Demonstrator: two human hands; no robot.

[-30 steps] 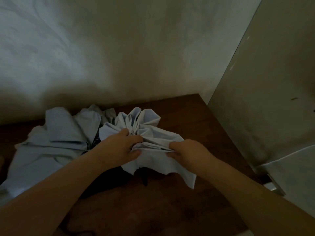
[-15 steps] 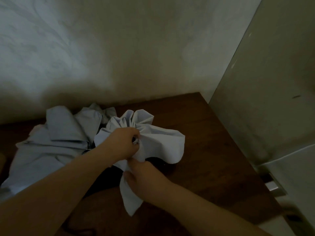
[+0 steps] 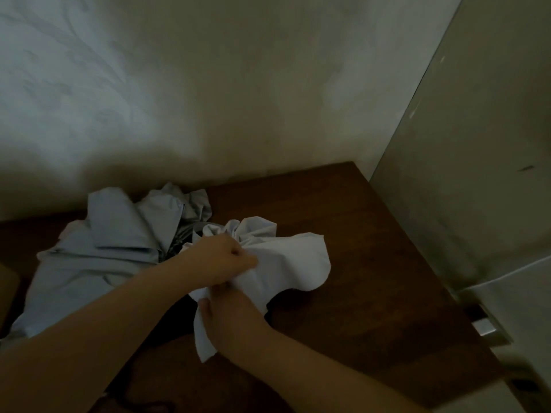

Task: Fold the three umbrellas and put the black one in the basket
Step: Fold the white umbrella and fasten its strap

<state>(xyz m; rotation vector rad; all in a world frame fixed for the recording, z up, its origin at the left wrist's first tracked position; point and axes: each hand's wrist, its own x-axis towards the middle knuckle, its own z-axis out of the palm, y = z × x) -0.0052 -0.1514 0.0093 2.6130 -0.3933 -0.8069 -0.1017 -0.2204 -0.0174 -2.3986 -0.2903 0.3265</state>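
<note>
Right hand [image 3: 232, 320] shifted slightly since half second ago, gripping white umbrella [image 3: 286, 260] fabric at 6 o'clock; left hand [image 3: 220, 260] clenches gathered folds. Grey umbrella [image 3: 119, 242] at 9 o'clock on surface [image 3: 372, 263].

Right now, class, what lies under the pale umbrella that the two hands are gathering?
Beneath the pale umbrella a dark shadowed shape shows on the wooden table; what it is cannot be told. The left hand and right hand cover the rest.
</note>
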